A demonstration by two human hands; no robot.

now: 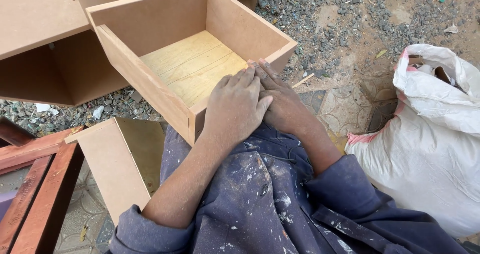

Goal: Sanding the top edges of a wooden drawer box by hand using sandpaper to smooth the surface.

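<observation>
1. I see both hands laid flat and open, gripping nothing: the left hand (235,106) lies on top of the right hand (282,104), and together they press on the near wall of the open brown fibreboard box with a pale yellow plywood bottom (192,66).
2. The box rests tilted against my lap, its near corner at my blue paint-spattered work trousers (270,194), its far side over the gravel ground (345,29).
3. I judge this a pause or a pressing-down on the box wall; any further handling calls for parting the stacked hands and taking hold of the wall's edge.
4. Around it: a larger brown fibreboard cabinet shell (45,44) at the upper left, a loose fibreboard panel piece (117,159) just beside my left knee, reddish wooden frame rails (35,184) at the left edge.
5. A stuffed white woven sack (425,149) crowds the right side; the panel and rails hem in the left.
</observation>
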